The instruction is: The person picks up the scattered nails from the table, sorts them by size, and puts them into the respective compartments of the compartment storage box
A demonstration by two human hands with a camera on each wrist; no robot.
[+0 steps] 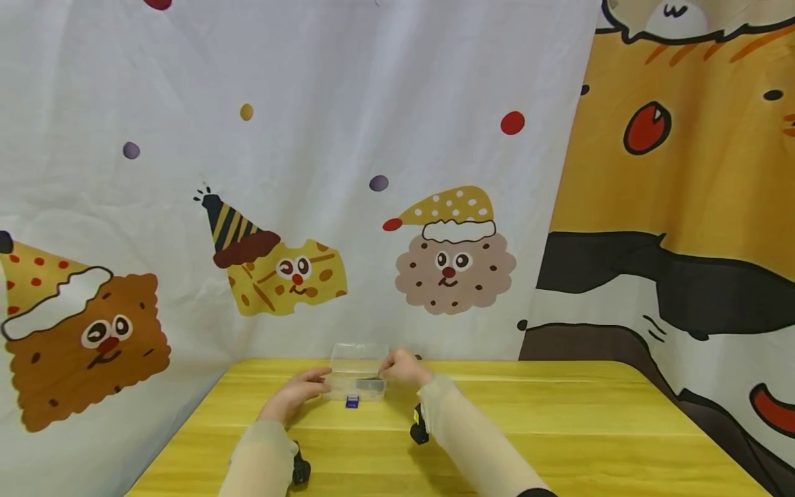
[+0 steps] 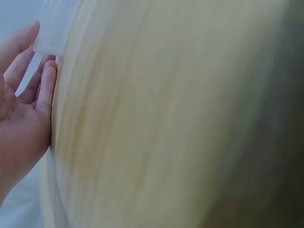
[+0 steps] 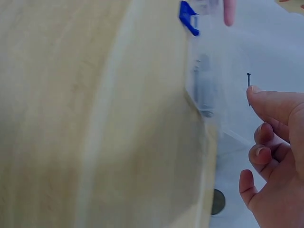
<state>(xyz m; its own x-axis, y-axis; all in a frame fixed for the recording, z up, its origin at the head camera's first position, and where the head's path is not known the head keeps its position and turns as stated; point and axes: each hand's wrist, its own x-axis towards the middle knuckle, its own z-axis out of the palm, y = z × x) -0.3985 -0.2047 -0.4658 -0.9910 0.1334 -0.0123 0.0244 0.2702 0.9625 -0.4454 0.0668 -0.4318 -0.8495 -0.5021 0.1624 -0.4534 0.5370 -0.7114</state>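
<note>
A clear plastic box (image 1: 335, 393) with its lid (image 1: 359, 355) raised stands near the far edge of the table. Against the left end of the box rests my left hand (image 1: 297, 395), fingers loosely extended; its thumb (image 2: 31, 35) lies beside the clear plastic. My right hand (image 1: 405, 368) is over the box's right end. Between thumb and index finger it pinches a small dark nail (image 3: 248, 80) with a flat head, held upright in the right wrist view; any thread is too fine to see. Blurred grey metal pieces (image 3: 197, 83) lie inside the box. A blue latch (image 3: 189, 18) hangs at its front.
The yellow wooden table (image 1: 559, 421) spreads before both arms. A printed cloth (image 1: 348, 276) hangs right behind its far edge. A dark round thing (image 3: 218, 201) shows by the table edge, below the right fingers in the right wrist view.
</note>
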